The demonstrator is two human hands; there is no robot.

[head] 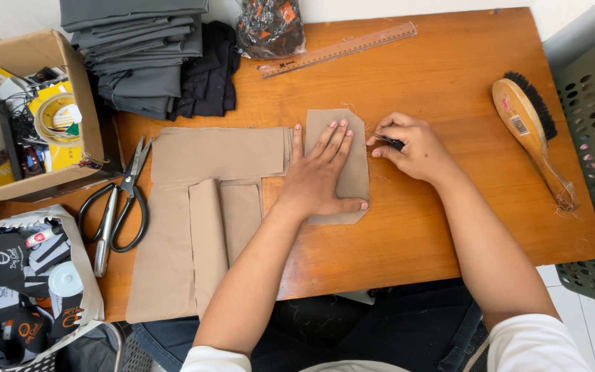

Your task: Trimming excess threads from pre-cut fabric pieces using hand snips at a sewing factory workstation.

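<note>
The left hand (318, 180) lay flat, fingers spread, on a small tan fabric piece (352, 172) on the wooden surface (435, 83). The right hand (411, 148) pinched a small dark tool (388, 142) at the piece's right edge. Larger tan fabric pieces (201, 207) lay to the left, beside scissors (122, 203); a wooden brush (531, 131) lay well to the right.

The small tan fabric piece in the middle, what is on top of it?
The left hand lies flat on the small tan fabric piece, fingers spread. The right hand pinches a small dark tool at its right edge. The cloth under the palm is hidden.
</note>
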